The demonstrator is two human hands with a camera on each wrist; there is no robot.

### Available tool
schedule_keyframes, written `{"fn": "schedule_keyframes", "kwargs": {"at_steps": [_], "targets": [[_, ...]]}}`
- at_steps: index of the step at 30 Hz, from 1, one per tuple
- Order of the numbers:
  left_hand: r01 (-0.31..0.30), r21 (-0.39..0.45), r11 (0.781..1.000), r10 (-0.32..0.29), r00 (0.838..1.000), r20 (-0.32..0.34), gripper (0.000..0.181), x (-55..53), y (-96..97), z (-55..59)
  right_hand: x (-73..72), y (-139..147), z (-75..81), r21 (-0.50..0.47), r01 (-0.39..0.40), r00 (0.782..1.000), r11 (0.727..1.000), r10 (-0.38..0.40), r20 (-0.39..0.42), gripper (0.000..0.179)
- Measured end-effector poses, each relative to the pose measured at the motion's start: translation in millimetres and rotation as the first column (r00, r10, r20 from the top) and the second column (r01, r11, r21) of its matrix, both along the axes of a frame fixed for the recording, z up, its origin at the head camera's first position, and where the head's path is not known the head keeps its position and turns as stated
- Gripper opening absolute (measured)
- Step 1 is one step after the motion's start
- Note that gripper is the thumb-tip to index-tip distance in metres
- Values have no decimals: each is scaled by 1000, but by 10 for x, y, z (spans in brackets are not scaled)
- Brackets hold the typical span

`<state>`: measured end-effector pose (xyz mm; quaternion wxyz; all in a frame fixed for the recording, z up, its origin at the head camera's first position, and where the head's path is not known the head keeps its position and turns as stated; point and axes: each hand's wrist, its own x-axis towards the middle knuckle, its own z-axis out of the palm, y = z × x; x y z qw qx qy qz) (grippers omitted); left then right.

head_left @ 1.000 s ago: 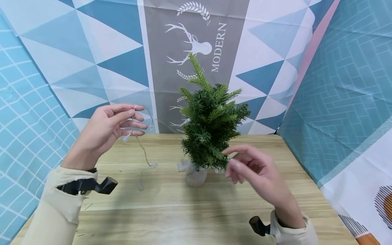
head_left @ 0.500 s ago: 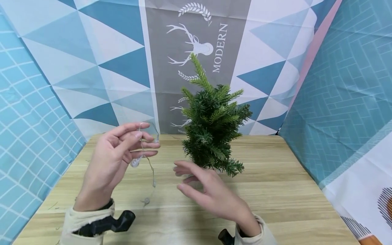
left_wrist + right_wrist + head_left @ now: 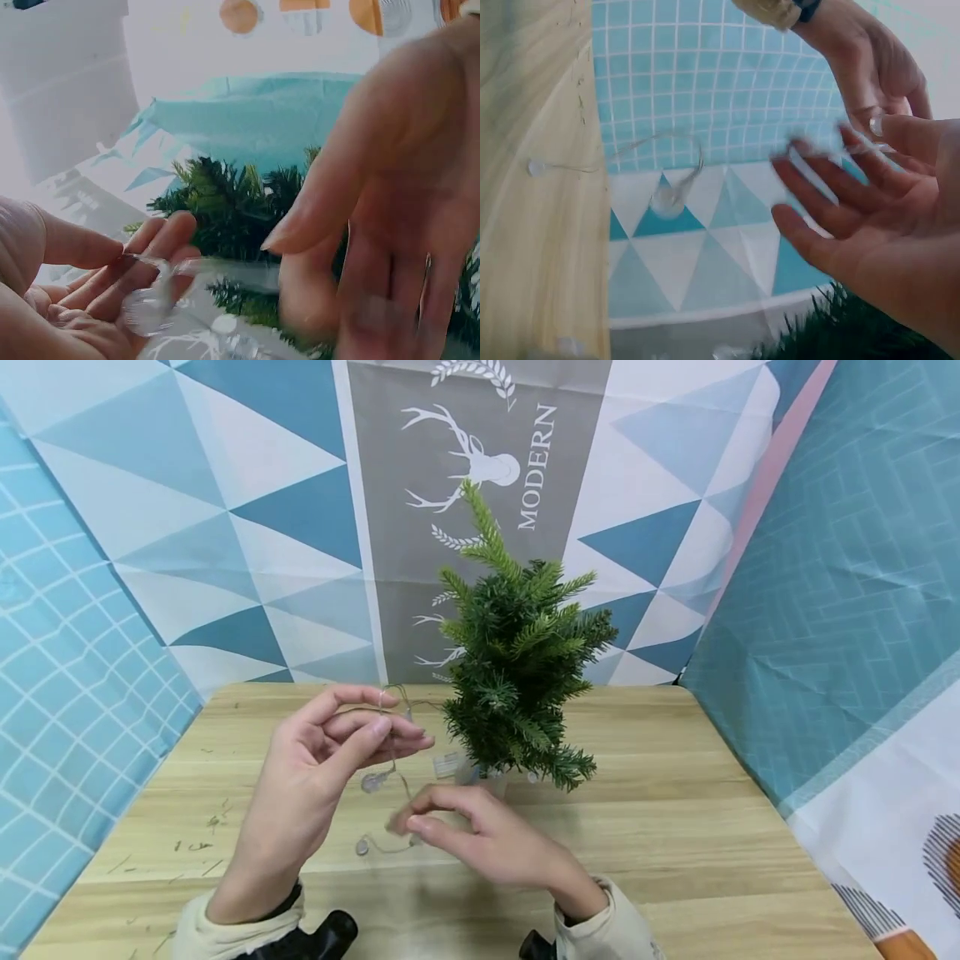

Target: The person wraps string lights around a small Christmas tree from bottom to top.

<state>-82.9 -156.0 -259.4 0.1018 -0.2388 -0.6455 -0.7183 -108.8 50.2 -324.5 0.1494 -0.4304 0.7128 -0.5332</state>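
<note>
In the head view a small artificial Christmas tree [image 3: 517, 660] stands on the table, its pot [image 3: 492, 787] partly behind my right hand. Left of it, my left hand [image 3: 315, 768] pinches the thin wire of a string of lights [image 3: 372, 782] between thumb and fingers. From there the wire hangs with clear bulbs, one of them [image 3: 363, 846] low over the tabletop. Close beside the hanging wire is my right hand [image 3: 487, 843], fingers loosely bent and blurred. The right wrist view shows a looped stretch of wire with a clear bulb [image 3: 667, 201] beyond the right fingertips.
A small white label [image 3: 447, 765] sits left of the pot. Dark bits [image 3: 197, 845] of debris lie on the left of the wooden table [image 3: 675, 827]. Patterned cloths [image 3: 285, 527] close off the back and sides.
The left hand, with the wire, has come right and down, toward the middle. My right hand has moved left from beside the tree to the hanging wire. The tree stays in place.
</note>
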Motion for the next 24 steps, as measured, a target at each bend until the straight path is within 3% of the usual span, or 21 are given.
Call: {"fn": "schedule_keyframes", "kwargs": {"at_steps": [5,8,11,13,18,21,24], "targets": [[-148,-51,988,146,988,-46,13,-46,-13,-2,-9,169,108,-34,33,999,999,-34,-39,19],[-182,-28,983,179,979,-96,5,-97,-54,-25,31,253,176,-35,85,993,996,-88,-77,18],[-159,-4,987,157,979,-127,3,-135,-74,-44,99,322,248,-24,133,983,991,-135,-127,18],[-95,2,995,94,986,-138,6,-162,-81,-55,146,370,297,-32,152,975,988,-155,-157,17],[45,-19,999,-48,983,-178,5,-218,-87,-107,226,552,421,-49,248,928,968,-252,-275,18],[52,-34,998,-59,970,-238,7,-245,-73,-145,235,721,485,-60,347,876,936,-347,-335,20],[14,-79,997,-36,958,-286,11,-260,-58,-177,226,903,535,-79,441,818,894,-437,-375,21]]}}
